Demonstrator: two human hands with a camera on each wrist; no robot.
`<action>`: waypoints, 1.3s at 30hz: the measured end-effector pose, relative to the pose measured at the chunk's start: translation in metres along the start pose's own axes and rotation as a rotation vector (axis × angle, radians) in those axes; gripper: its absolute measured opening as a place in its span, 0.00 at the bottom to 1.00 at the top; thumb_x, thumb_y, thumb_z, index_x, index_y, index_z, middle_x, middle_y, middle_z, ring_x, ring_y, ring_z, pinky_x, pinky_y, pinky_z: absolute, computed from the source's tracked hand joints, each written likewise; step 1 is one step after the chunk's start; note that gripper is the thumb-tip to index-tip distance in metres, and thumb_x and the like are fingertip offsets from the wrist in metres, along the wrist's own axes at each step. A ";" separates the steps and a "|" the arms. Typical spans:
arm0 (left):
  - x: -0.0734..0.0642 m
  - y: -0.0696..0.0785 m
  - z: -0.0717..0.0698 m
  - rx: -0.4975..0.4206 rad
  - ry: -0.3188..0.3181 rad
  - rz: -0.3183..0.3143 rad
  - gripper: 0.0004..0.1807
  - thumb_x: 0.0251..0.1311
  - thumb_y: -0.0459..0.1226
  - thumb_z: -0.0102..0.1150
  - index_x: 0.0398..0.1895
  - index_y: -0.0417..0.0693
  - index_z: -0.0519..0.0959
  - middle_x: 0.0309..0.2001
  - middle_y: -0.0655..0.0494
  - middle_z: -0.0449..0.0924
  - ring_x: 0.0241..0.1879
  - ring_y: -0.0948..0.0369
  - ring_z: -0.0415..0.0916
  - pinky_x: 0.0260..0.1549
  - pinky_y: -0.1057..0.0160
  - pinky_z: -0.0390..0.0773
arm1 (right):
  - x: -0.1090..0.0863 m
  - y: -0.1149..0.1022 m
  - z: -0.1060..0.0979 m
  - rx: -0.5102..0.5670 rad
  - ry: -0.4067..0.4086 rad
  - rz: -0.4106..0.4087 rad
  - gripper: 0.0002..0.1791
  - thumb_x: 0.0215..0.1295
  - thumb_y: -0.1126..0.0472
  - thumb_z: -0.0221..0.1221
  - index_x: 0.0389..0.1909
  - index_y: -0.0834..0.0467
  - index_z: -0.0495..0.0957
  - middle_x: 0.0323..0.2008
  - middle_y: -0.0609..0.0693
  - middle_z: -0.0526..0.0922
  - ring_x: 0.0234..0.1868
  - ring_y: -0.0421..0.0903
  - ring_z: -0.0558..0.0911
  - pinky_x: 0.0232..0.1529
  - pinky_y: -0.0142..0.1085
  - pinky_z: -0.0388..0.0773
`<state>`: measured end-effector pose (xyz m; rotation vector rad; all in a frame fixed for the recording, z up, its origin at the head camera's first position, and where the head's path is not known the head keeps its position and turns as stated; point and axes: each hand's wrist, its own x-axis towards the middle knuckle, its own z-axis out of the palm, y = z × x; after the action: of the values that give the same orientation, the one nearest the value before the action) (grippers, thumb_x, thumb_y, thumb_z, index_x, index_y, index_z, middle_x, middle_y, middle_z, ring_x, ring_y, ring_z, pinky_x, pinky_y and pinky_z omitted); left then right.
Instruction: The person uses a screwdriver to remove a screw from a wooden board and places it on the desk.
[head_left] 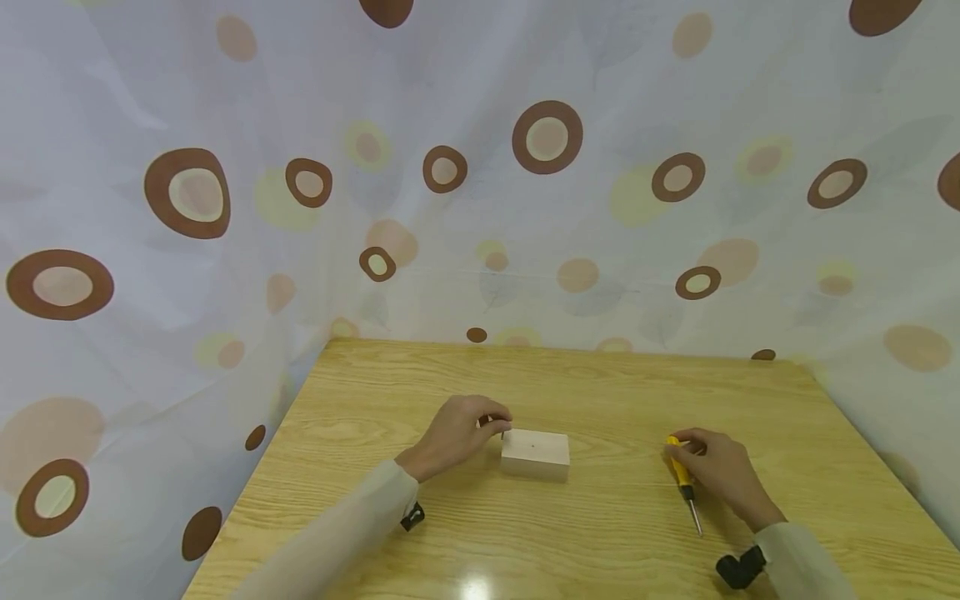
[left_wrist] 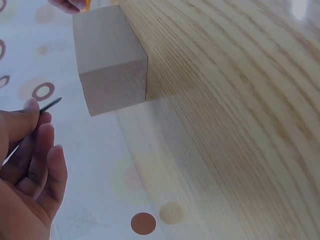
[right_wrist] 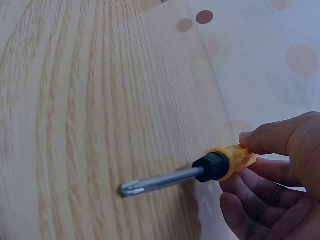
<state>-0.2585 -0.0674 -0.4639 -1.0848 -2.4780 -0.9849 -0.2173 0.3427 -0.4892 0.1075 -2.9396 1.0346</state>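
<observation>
A pale wooden block [head_left: 535, 454] [left_wrist: 111, 60] lies in the middle of the wooden table [head_left: 600, 392]. My left hand [head_left: 459, 433] [left_wrist: 27, 165] is just left of the block and pinches a small dark screw [left_wrist: 50, 105] between thumb and fingertip, its point toward the block. My right hand [head_left: 718, 471] [right_wrist: 280, 170] rests on the table to the right and grips the yellow handle of a screwdriver [head_left: 684, 483] [right_wrist: 200, 172]. Its metal shaft points toward me, with the tip just above the tabletop.
A curtain [head_left: 480, 167] with brown and yellow circles hangs close behind and around the table on three sides. Black wrist camera mounts [head_left: 738, 567] sit on both sleeves. Nothing else lies on the tabletop.
</observation>
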 end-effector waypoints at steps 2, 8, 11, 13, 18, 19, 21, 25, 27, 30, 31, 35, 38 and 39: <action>-0.004 -0.002 -0.003 0.011 0.009 -0.005 0.05 0.61 0.41 0.62 0.37 0.54 0.86 0.34 0.67 0.83 0.28 0.75 0.72 0.27 0.75 0.72 | 0.000 0.000 0.000 0.000 0.004 0.003 0.28 0.65 0.43 0.57 0.54 0.63 0.77 0.38 0.53 0.83 0.31 0.43 0.80 0.28 0.37 0.76; -0.018 -0.010 -0.011 0.018 0.012 -0.053 0.06 0.61 0.40 0.63 0.37 0.50 0.86 0.33 0.67 0.83 0.27 0.74 0.71 0.27 0.73 0.73 | 0.000 0.000 0.000 0.013 -0.003 0.006 0.28 0.66 0.44 0.57 0.54 0.63 0.77 0.36 0.52 0.83 0.29 0.44 0.79 0.26 0.37 0.75; -0.026 -0.013 -0.015 0.004 0.015 -0.084 0.06 0.61 0.39 0.63 0.37 0.49 0.85 0.33 0.67 0.83 0.27 0.74 0.72 0.27 0.71 0.73 | 0.000 0.001 0.001 0.012 -0.004 0.016 0.27 0.66 0.44 0.57 0.54 0.63 0.77 0.35 0.52 0.83 0.29 0.44 0.79 0.26 0.37 0.75; -0.032 -0.016 -0.018 -0.003 0.016 -0.106 0.06 0.60 0.39 0.63 0.37 0.49 0.85 0.34 0.66 0.83 0.27 0.73 0.72 0.26 0.71 0.74 | 0.000 0.001 0.001 0.007 -0.006 0.013 0.27 0.66 0.44 0.57 0.54 0.63 0.77 0.36 0.52 0.83 0.29 0.44 0.79 0.27 0.38 0.75; -0.044 -0.022 -0.023 -0.003 0.009 -0.163 0.05 0.60 0.38 0.63 0.36 0.50 0.85 0.33 0.68 0.82 0.26 0.72 0.72 0.25 0.70 0.74 | 0.001 0.001 0.001 -0.003 -0.007 0.015 0.28 0.66 0.43 0.57 0.54 0.63 0.77 0.37 0.52 0.83 0.30 0.43 0.79 0.28 0.38 0.75; -0.046 -0.024 -0.024 -0.001 0.010 -0.170 0.04 0.60 0.38 0.64 0.36 0.50 0.85 0.33 0.68 0.82 0.25 0.71 0.72 0.24 0.70 0.74 | 0.001 0.001 0.001 -0.003 -0.009 0.018 0.28 0.66 0.43 0.57 0.54 0.62 0.77 0.38 0.53 0.83 0.30 0.43 0.79 0.29 0.38 0.75; -0.050 -0.026 -0.026 -0.001 0.008 -0.187 0.04 0.60 0.38 0.64 0.36 0.50 0.85 0.33 0.68 0.82 0.25 0.71 0.72 0.24 0.69 0.74 | 0.001 0.001 0.001 -0.003 -0.012 0.022 0.28 0.66 0.43 0.56 0.55 0.62 0.77 0.39 0.53 0.83 0.31 0.43 0.79 0.29 0.38 0.75; -0.056 -0.031 -0.030 0.004 0.005 -0.225 0.04 0.59 0.39 0.64 0.35 0.51 0.85 0.31 0.68 0.82 0.24 0.71 0.72 0.24 0.69 0.74 | 0.001 0.001 0.000 -0.002 -0.016 0.025 0.29 0.66 0.43 0.56 0.55 0.63 0.77 0.39 0.53 0.83 0.31 0.44 0.79 0.29 0.38 0.75; -0.059 -0.034 -0.031 0.008 0.000 -0.249 0.04 0.60 0.40 0.64 0.35 0.52 0.85 0.31 0.69 0.82 0.24 0.71 0.72 0.24 0.69 0.74 | 0.001 0.000 0.000 -0.003 -0.020 0.026 0.29 0.66 0.43 0.56 0.55 0.63 0.77 0.38 0.52 0.83 0.31 0.44 0.79 0.29 0.38 0.75; -0.063 -0.037 -0.032 0.019 -0.001 -0.269 0.03 0.59 0.40 0.64 0.34 0.53 0.85 0.30 0.70 0.81 0.24 0.71 0.72 0.24 0.69 0.74 | 0.001 0.000 0.001 -0.004 -0.025 0.030 0.29 0.66 0.43 0.56 0.54 0.63 0.77 0.37 0.52 0.83 0.30 0.43 0.79 0.28 0.38 0.74; -0.064 -0.037 -0.032 0.022 0.001 -0.270 0.03 0.59 0.39 0.64 0.33 0.53 0.85 0.30 0.69 0.82 0.24 0.71 0.73 0.24 0.69 0.74 | 0.001 -0.001 0.001 -0.003 -0.025 0.034 0.29 0.66 0.42 0.56 0.54 0.62 0.77 0.36 0.52 0.83 0.30 0.43 0.79 0.28 0.38 0.74; -0.068 -0.040 -0.032 0.034 0.001 -0.276 0.03 0.59 0.40 0.65 0.33 0.52 0.85 0.29 0.68 0.82 0.24 0.72 0.72 0.24 0.70 0.74 | 0.001 -0.001 0.001 0.000 -0.026 0.038 0.29 0.66 0.42 0.56 0.54 0.62 0.78 0.36 0.51 0.83 0.29 0.43 0.79 0.27 0.38 0.74; -0.071 -0.042 -0.032 0.031 -0.013 -0.304 0.04 0.59 0.41 0.65 0.32 0.52 0.84 0.29 0.68 0.82 0.24 0.72 0.73 0.24 0.70 0.74 | 0.001 0.001 0.002 -0.011 -0.028 0.028 0.29 0.66 0.42 0.56 0.54 0.63 0.77 0.37 0.52 0.83 0.30 0.43 0.79 0.28 0.38 0.74; -0.071 -0.042 -0.033 0.028 -0.019 -0.314 0.04 0.59 0.41 0.64 0.32 0.52 0.84 0.29 0.68 0.82 0.25 0.72 0.73 0.24 0.70 0.74 | 0.001 0.001 0.003 -0.014 -0.026 0.029 0.28 0.66 0.42 0.56 0.54 0.62 0.78 0.37 0.52 0.83 0.30 0.43 0.79 0.28 0.38 0.74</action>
<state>-0.2410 -0.1490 -0.4940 -0.7112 -2.7240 -1.0202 -0.2186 0.3418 -0.4925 0.0788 -2.9800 1.0245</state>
